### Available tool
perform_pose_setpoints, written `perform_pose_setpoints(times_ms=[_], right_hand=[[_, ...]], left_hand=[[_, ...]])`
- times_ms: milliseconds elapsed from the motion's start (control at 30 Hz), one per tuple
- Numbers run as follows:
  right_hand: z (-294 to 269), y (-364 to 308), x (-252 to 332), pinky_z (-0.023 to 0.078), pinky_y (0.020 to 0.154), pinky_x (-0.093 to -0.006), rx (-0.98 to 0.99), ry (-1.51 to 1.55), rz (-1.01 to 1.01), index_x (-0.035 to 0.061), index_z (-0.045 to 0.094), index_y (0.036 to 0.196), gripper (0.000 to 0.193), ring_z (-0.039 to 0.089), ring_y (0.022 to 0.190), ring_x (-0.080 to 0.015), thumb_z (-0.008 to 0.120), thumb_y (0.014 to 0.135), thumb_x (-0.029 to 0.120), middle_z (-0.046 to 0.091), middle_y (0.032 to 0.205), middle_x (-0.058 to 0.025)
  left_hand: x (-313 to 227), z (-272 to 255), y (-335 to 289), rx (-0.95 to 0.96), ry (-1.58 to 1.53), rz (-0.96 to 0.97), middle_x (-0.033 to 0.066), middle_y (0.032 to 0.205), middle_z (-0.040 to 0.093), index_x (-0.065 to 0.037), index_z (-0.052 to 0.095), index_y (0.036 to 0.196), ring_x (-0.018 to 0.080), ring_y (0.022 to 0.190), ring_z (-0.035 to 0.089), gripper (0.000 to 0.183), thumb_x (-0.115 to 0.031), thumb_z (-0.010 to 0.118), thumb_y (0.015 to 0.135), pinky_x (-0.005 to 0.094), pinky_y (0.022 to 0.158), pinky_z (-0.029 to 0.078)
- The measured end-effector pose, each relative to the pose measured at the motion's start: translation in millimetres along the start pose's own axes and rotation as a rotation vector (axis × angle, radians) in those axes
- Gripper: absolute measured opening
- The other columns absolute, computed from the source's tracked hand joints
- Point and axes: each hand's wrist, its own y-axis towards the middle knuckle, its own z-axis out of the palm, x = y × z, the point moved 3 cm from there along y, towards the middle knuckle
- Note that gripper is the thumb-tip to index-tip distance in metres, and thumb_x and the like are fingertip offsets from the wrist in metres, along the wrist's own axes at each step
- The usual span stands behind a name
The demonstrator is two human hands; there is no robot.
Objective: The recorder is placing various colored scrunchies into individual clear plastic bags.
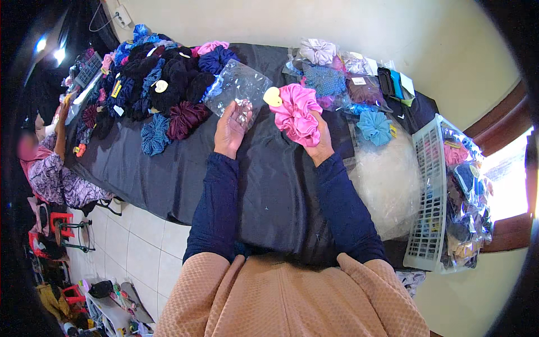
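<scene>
A worktop (168,168) draped in dark cloth fills my view, with a heap of dark scrunchies (157,90) at its far left. My left hand (229,130) has its fingers closed on the lower edge of a clear plastic bag (236,84). My right hand (320,140) grips a pink scrunchie (296,115) with a pale tag, just beside the bag. A white basket (428,196) sits at right.

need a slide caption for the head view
Left hand holds a clear plastic bag, right hand a pink scrunchie, over a dark-covered table.
</scene>
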Motion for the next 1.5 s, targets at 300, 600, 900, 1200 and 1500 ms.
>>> perform_pose_setpoints(times_ms=[300, 600, 900, 1200, 1500], right_hand=[[-1.9, -1.2, -5.6, 0.042, 0.101, -0.0388, 0.235, -0.035, 0.099, 0.0032, 0.051, 0.122, 0.033, 0.057, 0.112, -0.0256, 0.047, 0.094, 0.022, 0.06, 0.119, -0.0115], [11.0, -2.8, -19.5, 0.049, 0.09, -0.0325, 0.036, -0.477, -0.075, 0.0035, 0.049, 0.124, 0.037, 0.059, 0.107, -0.0182, 0.048, 0.097, 0.029, 0.056, 0.124, -0.0095], [27.3, -3.5, -5.2, 0.037, 0.105, -0.0368, -0.005, -0.312, -0.222, 0.004, 0.036, 0.139, 0.048, 0.044, 0.126, -0.0208, 0.037, 0.1, 0.032, 0.046, 0.136, -0.0091], [15.2, -6.1, -2.6, 0.033, 0.102, -0.0271, -0.105, -0.887, -0.467, 0.0012, 0.048, 0.132, 0.046, 0.046, 0.119, -0.0155, 0.055, 0.086, 0.003, 0.05, 0.131, -0.0069], [41.4, -18.6, -7.2, 0.037, 0.1, -0.0353, -0.008, -1.427, -0.732, 0.0011, 0.057, 0.12, 0.044, 0.048, 0.116, -0.024, 0.066, 0.078, 0.011, 0.053, 0.119, -0.0144]], left_hand=[[9.7, 19.7, -10.3, 0.194, -0.164, -0.188, 0.0064, 0.109, 0.064, -0.008, 0.063, 0.101, 0.0197, 0.105, 0.059, 0.017, -0.02, 0.061, 0.089, 0.0371, 0.09, 0.048], [31.5, 30.7, -24.8, 0.316, 0.197, -0.398, 0.0042, 0.102, 0.066, -0.004, 0.063, 0.106, 0.0167, 0.096, 0.062, 0.022, -0.017, 0.062, 0.089, 0.0338, 0.086, 0.049], [33.1, 22.4, -10.7, 0.188, 0.12, -0.273, 0.007, 0.109, 0.065, -0.003, 0.061, 0.111, 0.0191, 0.1, 0.062, 0.026, -0.016, 0.065, 0.088, 0.0364, 0.09, 0.048], [28.1, 27.0, -18.4, 0.055, 0.058, -0.278, 0.0047, 0.105, 0.065, -0.009, 0.063, 0.107, 0.02, 0.1, 0.061, 0.025, -0.022, 0.067, 0.087, 0.0398, 0.089, 0.049], [32.1, 20.5, -16.4, 0.164, 0.086, -0.329, 0.0023, 0.101, 0.066, -0.01, 0.065, 0.101, 0.0172, 0.095, 0.062, 0.019, -0.023, 0.066, 0.087, 0.037, 0.081, 0.052]])
